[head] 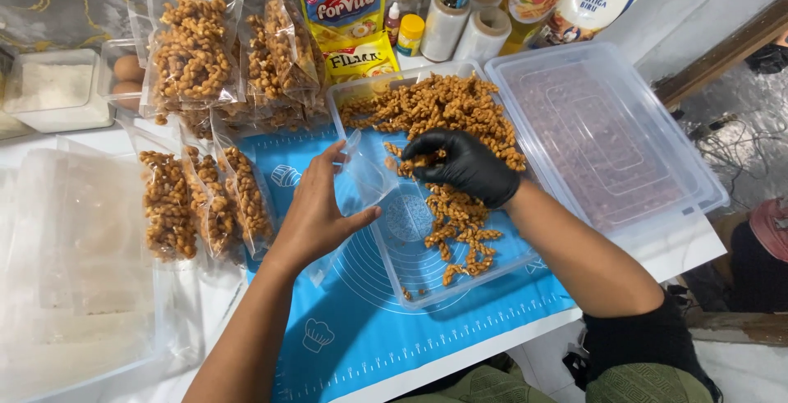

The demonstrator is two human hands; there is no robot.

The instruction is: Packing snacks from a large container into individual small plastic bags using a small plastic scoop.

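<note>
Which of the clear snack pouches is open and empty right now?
The clear pouch in the left hand, beside the tray. The other pouches are filled with brown twisted snacks.

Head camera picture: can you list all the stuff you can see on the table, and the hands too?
clear tray: one, see-through, middle of the table, on the blue mat
spiral snacks: a heap, golden brown, inside the clear tray
empty bag: one, clear, held open over the tray's left edge
filled bags: several, clear with brown snacks, far left and left of the mat
blue mat: one, blue with white drawings, under the tray
tray lid: one, clear, right of the tray
yellow packets: two, at the back
eggs: two, brown, back left
left hand: bare, holding the empty bag
right hand: black glove, pinching snacks in the tray
</note>
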